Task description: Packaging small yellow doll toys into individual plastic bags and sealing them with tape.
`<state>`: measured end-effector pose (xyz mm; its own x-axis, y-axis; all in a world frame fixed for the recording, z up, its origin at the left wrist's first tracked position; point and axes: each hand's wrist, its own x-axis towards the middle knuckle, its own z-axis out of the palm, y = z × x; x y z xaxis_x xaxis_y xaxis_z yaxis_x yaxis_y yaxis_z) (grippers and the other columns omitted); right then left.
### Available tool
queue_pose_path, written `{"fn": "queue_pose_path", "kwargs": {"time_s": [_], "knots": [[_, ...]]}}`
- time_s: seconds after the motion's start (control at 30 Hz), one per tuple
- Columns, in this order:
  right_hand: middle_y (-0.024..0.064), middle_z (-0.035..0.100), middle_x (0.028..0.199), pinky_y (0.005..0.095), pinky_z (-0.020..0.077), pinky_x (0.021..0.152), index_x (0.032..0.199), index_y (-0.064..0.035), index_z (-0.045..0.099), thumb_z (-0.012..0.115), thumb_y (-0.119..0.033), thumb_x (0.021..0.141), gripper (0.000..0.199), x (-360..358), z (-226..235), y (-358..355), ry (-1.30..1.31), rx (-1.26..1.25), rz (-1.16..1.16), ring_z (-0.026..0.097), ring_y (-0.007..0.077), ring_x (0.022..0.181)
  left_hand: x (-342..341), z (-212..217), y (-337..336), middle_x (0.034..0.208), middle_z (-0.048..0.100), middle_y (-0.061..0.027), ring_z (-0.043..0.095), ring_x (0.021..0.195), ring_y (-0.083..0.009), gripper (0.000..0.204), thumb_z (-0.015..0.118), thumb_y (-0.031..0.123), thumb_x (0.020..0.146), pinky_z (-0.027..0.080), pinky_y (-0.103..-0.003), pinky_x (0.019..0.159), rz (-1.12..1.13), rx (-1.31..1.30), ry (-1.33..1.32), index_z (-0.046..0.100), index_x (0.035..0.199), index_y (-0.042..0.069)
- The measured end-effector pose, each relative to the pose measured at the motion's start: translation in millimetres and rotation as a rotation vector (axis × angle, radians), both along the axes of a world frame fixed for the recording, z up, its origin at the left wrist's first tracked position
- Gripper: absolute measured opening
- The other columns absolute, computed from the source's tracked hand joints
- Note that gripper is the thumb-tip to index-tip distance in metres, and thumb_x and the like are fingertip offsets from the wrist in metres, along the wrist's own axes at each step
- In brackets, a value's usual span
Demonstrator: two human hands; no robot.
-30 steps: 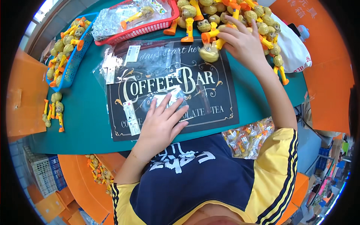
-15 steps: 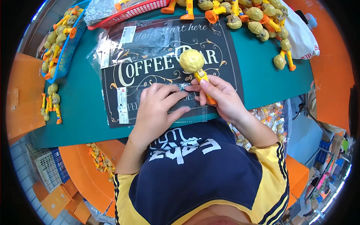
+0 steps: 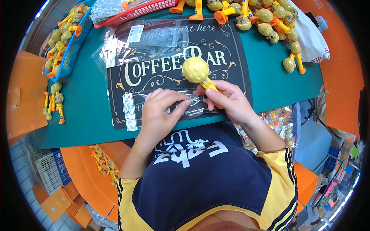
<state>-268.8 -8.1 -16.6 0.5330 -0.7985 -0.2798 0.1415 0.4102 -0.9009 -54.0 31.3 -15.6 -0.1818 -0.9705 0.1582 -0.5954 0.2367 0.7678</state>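
My right hand (image 3: 231, 101) is closed round the orange-yellow handle of a toy with a knobbly, round yellow head (image 3: 195, 70), which tilts up and to the left. Beside it, my left hand (image 3: 158, 111) pinches the edge of a clear plastic bag (image 3: 196, 107) between thumb and forefinger. A white printed label strip (image 3: 130, 111) shows at that bag's left end. Both hands are above a black printed mat (image 3: 169, 82). Just beyond them, more clear bags (image 3: 162, 38) lie overlapping on the mat.
Similar yellow toys form a heap (image 3: 266, 17) at the far right. A blue basket (image 3: 72, 52) of them stands at the left, with loose toys (image 3: 57, 102) nearby. A red basket (image 3: 138, 13) holds clear bags. Below the green table (image 3: 285, 86) sits a sack of wrapped toys (image 3: 279, 123).
My left thumb has closed against the forefinger on the bag, whose edge now looks lifted and creased. The toy's head has dipped slightly toward me. The whole view has shifted a little.
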Motion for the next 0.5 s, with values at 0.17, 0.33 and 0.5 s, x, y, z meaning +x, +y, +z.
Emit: {"fn": "queue_pose_path", "kwargs": {"time_s": [0.17, 0.33, 0.5], "knots": [[0.0052, 0.066, 0.079, 0.0277, 0.0464, 0.071, 0.104, -0.0034, 0.069, 0.067, -0.024, 0.088, 0.026, -42, 21, -5, 0.381, -0.720, -0.011, 0.057, 0.0117, 0.070, -3, -2, 4, 0.083, 0.067, -0.0024, 0.060, 0.079, -0.0197, 0.008, 0.073, 0.016, 0.079, 0.042, -0.033, 0.076, 0.063, -0.029, 0.081, 0.072, 0.085, 0.011], [-0.0004, 0.057, 0.073, 0.0383, 0.0407, 0.091, 0.105, -0.0126, 0.070, 0.070, -0.031, 0.082, 0.030, -58, 49, -6, 1.116, -1.206, 0.276, 0.056, 0.0188, 0.081, -9, -1, 8, 0.084, 0.067, -0.0022, 0.059, 0.080, -0.0201, 0.007, 0.075, 0.013, 0.077, 0.043, -0.032, 0.077, 0.098, -0.077, 0.115, 0.072, 0.083, 0.010], [-0.0051, 0.055, 0.076, 0.0555, 0.0314, 0.103, 0.104, -0.0235, 0.071, 0.074, -0.034, 0.074, 0.032, -52, 52, -1, 1.153, -1.517, 0.208, 0.055, 0.0179, 0.091, -14, 1, 13, 0.091, 0.067, -0.0045, 0.056, 0.092, -0.0196, 0.008, 0.076, 0.007, 0.076, 0.043, -0.032, 0.082, 0.101, -0.098, 0.065, 0.072, 0.082, 0.006]]}}
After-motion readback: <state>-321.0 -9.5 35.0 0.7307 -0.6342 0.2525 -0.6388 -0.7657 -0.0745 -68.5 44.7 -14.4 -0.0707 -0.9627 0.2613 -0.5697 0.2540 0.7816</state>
